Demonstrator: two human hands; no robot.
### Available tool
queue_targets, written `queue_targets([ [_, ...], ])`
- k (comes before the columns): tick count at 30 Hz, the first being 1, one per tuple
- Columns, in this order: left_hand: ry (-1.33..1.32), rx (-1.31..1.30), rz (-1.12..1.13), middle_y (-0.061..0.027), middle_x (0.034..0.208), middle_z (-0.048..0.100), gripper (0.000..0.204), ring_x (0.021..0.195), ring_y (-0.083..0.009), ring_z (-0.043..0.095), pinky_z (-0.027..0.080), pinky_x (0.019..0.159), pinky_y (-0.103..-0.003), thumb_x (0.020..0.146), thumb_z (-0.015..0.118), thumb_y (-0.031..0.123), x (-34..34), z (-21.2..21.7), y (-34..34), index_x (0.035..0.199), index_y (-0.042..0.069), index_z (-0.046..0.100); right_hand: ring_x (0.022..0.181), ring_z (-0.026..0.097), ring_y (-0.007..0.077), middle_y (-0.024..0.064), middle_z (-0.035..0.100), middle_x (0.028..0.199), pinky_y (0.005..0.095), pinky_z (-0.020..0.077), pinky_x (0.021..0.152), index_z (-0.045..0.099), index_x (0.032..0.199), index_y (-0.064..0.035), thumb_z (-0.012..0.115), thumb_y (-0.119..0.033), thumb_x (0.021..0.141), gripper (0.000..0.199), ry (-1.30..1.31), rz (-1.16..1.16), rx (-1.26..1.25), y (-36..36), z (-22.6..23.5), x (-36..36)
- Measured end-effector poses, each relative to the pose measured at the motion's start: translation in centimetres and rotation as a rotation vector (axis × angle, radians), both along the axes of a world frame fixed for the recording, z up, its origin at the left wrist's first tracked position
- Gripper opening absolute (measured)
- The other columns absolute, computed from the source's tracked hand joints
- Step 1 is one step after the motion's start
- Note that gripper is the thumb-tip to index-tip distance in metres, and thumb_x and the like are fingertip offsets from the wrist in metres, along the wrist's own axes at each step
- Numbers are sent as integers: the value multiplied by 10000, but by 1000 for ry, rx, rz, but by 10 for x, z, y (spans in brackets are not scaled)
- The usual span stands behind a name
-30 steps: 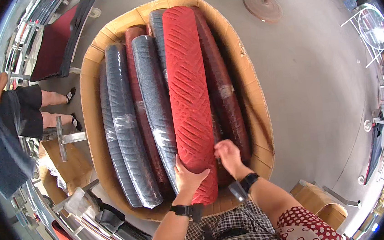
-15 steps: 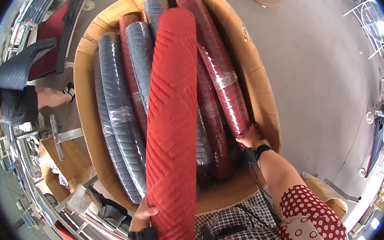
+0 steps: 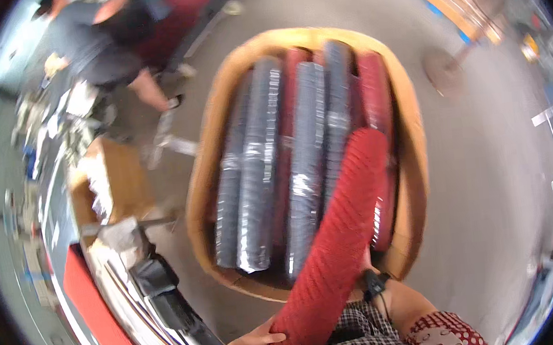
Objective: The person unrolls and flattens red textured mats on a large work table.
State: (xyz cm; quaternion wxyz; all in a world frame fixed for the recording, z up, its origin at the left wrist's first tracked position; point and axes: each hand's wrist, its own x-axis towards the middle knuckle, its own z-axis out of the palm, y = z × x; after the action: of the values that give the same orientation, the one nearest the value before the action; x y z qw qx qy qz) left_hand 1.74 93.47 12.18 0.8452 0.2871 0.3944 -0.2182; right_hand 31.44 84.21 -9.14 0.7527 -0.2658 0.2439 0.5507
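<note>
A red ribbed carpet roll (image 3: 335, 246) slants across the near side of a big cardboard box, its far end over the box and its near end by my apron. My left hand (image 3: 258, 339) grips the lower end, thumb on top. My right hand (image 3: 368, 266) holds the roll's right side, its fingers mostly hidden. Inside the box (image 3: 207, 244) stand several plastic-wrapped rolls: grey ones (image 3: 259, 167) on the left and middle, and a dark red one (image 3: 375, 91) at the right. A black strap is on each wrist.
At the upper left a person in dark clothes (image 3: 91, 47) bends over a dark red panel. A smaller open carton (image 3: 119, 179) and a cart with black and red items (image 3: 162, 294) stand at the left. A round metal base (image 3: 442, 72) is on the grey floor at the right.
The red roll has come down toward me and tilted to the right. My right hand has left the dark red wrapped roll and is now on the red one. The view has shifted.
</note>
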Motion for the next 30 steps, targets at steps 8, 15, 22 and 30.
queue_targets([
  [8,-163,87,-63,-201,1580,249,1227,1457,-343,266,201,1202,-484,735,666,768,-107,48,-77,1557,21,143,1347,404,299,154,412,1506,425,332,1140,447,1441,-66,463,-652,943,769,-194,805,469,179,137,-172],
  [15,-112,215,509,-195,1589,220,1220,1461,-334,247,327,1132,-562,712,691,764,-185,108,-235,1552,44,176,1345,407,296,155,421,1497,422,338,1134,447,1438,-58,483,-633,944,760,-289,1257,801,124,244,-345],
  [22,-47,548,926,-183,1465,433,1114,1377,-265,396,325,1153,-397,733,715,718,-215,133,-406,1476,-19,335,1342,411,293,155,430,1489,420,344,1128,447,1436,-50,503,-615,945,751,-365,1418,1095,35,342,-471],
  [30,-88,610,1395,-108,1426,471,1112,1331,-206,440,291,1163,-354,649,857,593,-251,137,-536,1462,25,354,1339,414,290,156,440,1479,417,351,1121,447,1433,-42,526,-594,946,741,-468,1416,1374,-35,423,-608],
])
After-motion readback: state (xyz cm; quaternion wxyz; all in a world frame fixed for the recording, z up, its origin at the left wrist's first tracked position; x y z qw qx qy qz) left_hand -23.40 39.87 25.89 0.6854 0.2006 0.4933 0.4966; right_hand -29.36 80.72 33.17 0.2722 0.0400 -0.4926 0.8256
